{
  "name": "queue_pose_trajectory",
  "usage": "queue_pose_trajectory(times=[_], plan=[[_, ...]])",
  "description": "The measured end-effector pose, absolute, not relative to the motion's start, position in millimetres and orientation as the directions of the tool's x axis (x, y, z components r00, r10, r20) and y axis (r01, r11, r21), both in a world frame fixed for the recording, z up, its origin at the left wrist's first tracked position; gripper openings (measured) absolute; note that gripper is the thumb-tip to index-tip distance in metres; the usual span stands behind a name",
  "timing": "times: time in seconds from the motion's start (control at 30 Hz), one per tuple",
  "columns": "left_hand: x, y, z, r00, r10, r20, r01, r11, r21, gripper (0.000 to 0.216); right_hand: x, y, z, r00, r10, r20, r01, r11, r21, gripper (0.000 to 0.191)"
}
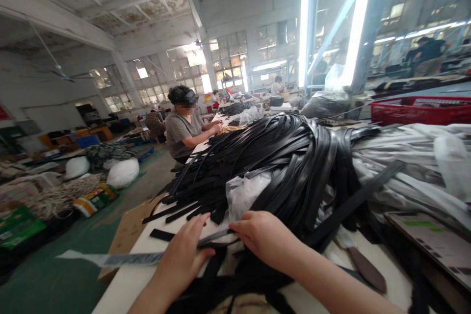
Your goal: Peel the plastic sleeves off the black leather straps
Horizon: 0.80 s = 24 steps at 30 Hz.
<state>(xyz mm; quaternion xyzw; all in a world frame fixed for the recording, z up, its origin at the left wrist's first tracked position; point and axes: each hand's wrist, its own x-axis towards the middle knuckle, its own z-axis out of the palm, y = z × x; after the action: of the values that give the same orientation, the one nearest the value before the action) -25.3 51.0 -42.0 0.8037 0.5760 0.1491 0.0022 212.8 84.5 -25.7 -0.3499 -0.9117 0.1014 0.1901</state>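
Observation:
My right hand [265, 239] pinches a black strap [215, 237] between thumb and fingertips, at the middle of the worktable. My left hand [183, 251] is curled round the same strap, its thumb and fingers somewhat apart at the tips. From the far side of my left hand a clear plastic sleeve [127, 259] sticks out past the table edge, with something dark inside it. Just behind my right hand lies a crumpled clear plastic bag [246, 195]. A large heap of black straps [283, 157] fills the table beyond both hands.
A knife-like tool with a brown handle [368, 270] lies at the right. Beyond it are a bundle of whitish straps [415, 171] and a red basket [423, 112]. A co-worker [184, 127] sits across the table's left side. A cardboard box [127, 225] stands beside the table.

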Motion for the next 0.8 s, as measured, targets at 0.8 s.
queue_pose_trajectory(times=[0.8], plan=[[3, 48, -35, 0.208, 0.959, 0.192, 0.976, -0.189, -0.110, 0.026, 215, 86, -31, -0.622, 0.757, 0.199, 0.423, 0.540, -0.728, 0.026]])
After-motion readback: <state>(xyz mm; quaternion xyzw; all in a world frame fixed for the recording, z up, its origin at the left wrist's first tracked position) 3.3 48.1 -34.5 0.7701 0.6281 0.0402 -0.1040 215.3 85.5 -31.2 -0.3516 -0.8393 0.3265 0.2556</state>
